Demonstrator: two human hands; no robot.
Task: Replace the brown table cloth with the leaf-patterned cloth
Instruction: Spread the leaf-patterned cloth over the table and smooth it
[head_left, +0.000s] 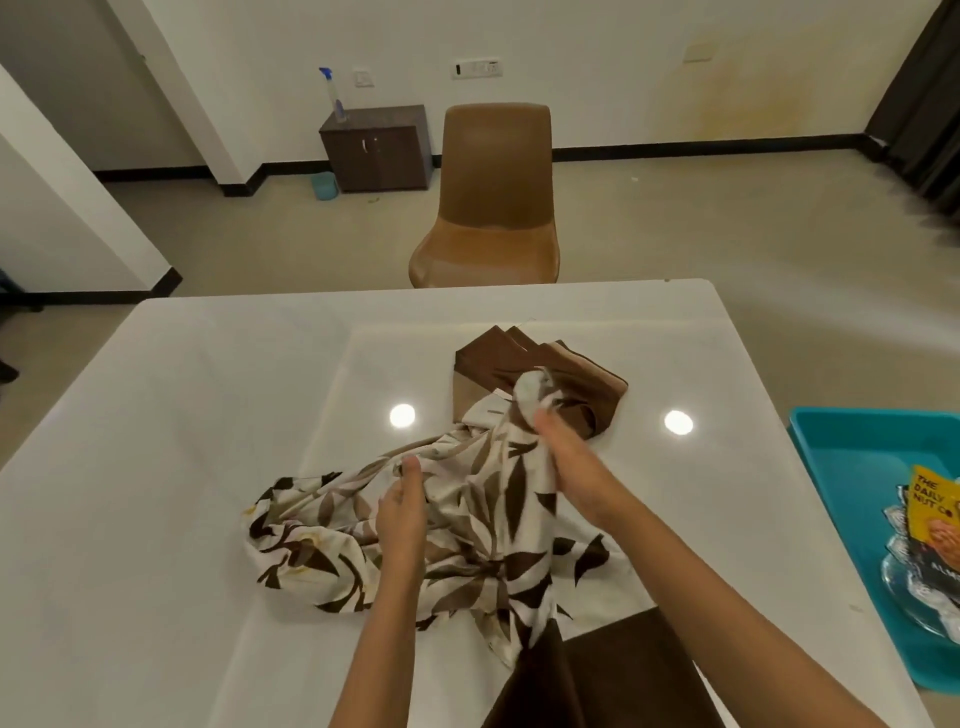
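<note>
The leaf-patterned cloth (467, 514) lies crumpled in a loose heap near the middle of the white table (182, 415), cream with brown and tan leaves, its folds running from the near edge toward the far side. Part of it spills over the near table edge. The left hand (402, 512) pinches a fold on the heap's upper left, thumb and fingers closed on the fabric. The right hand (569, 467) grips a bunched end of the same cloth, lifting it slightly so a pale tip stands above the fingers. Just behind that raised end, the brown table cloth (540, 374) sits folded in a stack, touching the patterned heap. To the right, a teal tray (852, 447) holds a yellow packet (932, 499) and glassware. A brown chair (493, 202) stands beyond the table.
</note>
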